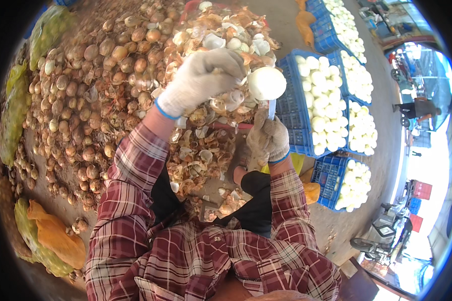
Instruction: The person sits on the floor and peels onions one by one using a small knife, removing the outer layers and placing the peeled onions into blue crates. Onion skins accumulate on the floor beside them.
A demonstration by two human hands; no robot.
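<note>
A peeled white onion (266, 83) is above the heap of skins, directly over the blade of a knife (272, 109). My right hand (269, 136), in a soiled knit glove, grips the knife with the blade pointing up towards the onion. Just left of the onion is my left hand (211, 77), gloved, its fingers curled. Whether it touches the onion or pinches a bit of skin cannot be made out. Under both hands, a red container (245, 126) is heaped with onion skins (226, 101) and a few pale onions.
Unpeeled onions (90, 86) spread across the floor at left, with filled mesh sacks (11, 116) beyond. Blue crates (297, 139) of peeled onions stand at right. More skins (196, 158) lie between my legs. Far right are a person (422, 109) and a parked motor vehicle (384, 233).
</note>
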